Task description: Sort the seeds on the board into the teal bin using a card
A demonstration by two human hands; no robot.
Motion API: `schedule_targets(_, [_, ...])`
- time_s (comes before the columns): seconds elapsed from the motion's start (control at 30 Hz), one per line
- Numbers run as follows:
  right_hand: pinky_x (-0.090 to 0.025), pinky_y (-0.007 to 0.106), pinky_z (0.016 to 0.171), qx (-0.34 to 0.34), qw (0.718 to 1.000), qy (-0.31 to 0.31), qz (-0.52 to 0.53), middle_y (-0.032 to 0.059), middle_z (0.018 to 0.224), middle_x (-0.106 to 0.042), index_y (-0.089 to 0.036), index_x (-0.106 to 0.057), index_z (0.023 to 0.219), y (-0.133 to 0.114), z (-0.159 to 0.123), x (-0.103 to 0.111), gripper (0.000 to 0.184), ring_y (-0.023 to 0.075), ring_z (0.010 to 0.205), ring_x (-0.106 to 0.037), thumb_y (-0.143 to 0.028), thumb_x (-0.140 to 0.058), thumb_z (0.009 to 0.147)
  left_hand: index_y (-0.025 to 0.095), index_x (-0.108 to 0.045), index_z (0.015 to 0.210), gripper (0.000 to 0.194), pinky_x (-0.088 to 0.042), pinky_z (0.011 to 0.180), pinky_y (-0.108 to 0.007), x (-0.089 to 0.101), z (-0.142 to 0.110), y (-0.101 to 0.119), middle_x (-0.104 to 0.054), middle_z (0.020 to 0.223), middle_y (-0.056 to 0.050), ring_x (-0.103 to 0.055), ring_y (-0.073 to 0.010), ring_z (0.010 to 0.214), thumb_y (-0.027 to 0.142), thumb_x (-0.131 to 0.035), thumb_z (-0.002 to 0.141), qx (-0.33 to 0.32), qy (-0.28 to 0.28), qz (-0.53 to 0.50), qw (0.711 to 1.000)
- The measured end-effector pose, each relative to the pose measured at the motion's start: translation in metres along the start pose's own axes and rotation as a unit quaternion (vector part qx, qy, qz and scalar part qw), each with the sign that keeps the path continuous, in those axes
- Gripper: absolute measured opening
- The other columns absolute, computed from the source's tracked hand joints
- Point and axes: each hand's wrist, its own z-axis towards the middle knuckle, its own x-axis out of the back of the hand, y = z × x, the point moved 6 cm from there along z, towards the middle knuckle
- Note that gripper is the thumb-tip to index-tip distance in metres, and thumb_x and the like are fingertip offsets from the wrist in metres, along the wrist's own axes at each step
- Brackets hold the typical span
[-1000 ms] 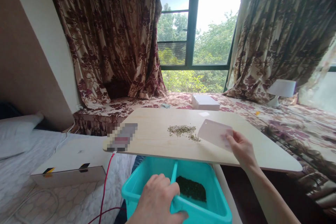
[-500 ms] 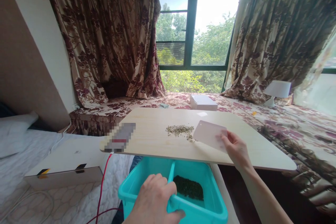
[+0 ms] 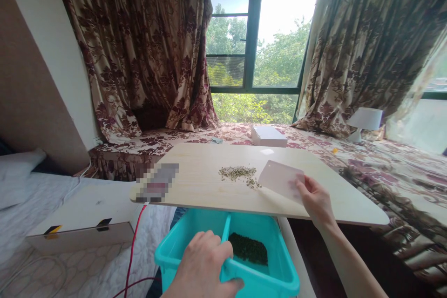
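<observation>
My right hand (image 3: 316, 198) pinches the right end of a translucent plastic scraper (image 3: 279, 178) and holds it low over the pale wooden table (image 3: 206, 191). Just left of the scraper's edge lies a scattered pile of small greenish seeds or beans (image 3: 238, 173). Below the table's front edge, my left hand (image 3: 206, 260) is wrapped over the near rim of a turquoise bin (image 3: 279, 279), by its divider. Dark green small grains (image 3: 248, 248) cover part of the floor of the right compartment. My left fingers hide part of the left compartment.
A blurred-out flat device (image 3: 159, 184) with a red cable (image 3: 134, 242) lies on the table's left end. A white box (image 3: 84, 214) rests on the bed at left. Behind the table, another white box (image 3: 268, 136) and a lamp (image 3: 365, 121) stand on the floral-covered ledge.
The view has shifted slightly, so everything sits a little further left. Both hands keep their holds, and the seed pile looks much the same.
</observation>
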Motion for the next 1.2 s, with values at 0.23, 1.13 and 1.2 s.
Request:
schedule_targets(0.23, [-0.054, 0.029, 0.056, -0.008, 1.0, -0.019, -0.007, 0.0097, 0.083, -0.075, -0.014, -0.068, 0.096, 0.0, -0.002, 0.0, 0.037, 0.0224, 0.073, -0.068, -0.036, -0.06, 0.067, 0.023, -0.06, 0.075, 0.024, -0.033, 0.076, -0.032, 0.0, 0.002, -0.002, -0.059, 0.077, 0.001, -0.05, -0.0192, 0.081, 0.039, -0.073, 0.063, 0.003, 0.002, -0.005, 1.0])
schedule_targets(1.13, [-0.055, 0.029, 0.057, -0.022, 1.0, -0.01, 0.007, 0.0103, 0.082, -0.075, -0.014, -0.067, 0.097, 0.003, -0.003, 0.005, 0.037, 0.0232, 0.075, -0.069, -0.035, -0.061, 0.067, 0.022, -0.06, 0.075, 0.024, -0.034, 0.076, -0.032, 0.003, 0.0, -0.002, -0.059, 0.078, 0.0, -0.052, -0.0192, 0.082, 0.038, -0.073, 0.063, 0.009, -0.01, 0.005, 1.0])
schedule_targets(1.2, [-0.055, 0.029, 0.057, -0.027, 1.0, -0.004, 0.007, 0.0101, 0.08, -0.075, -0.014, -0.067, 0.096, 0.002, -0.003, 0.005, 0.038, 0.0229, 0.074, -0.069, -0.035, -0.062, 0.066, 0.022, -0.06, 0.075, 0.023, -0.034, 0.077, -0.032, 0.004, 0.0, -0.002, -0.059, 0.078, 0.0, -0.051, -0.019, 0.082, 0.037, -0.073, 0.063, 0.006, -0.003, 0.004, 1.0])
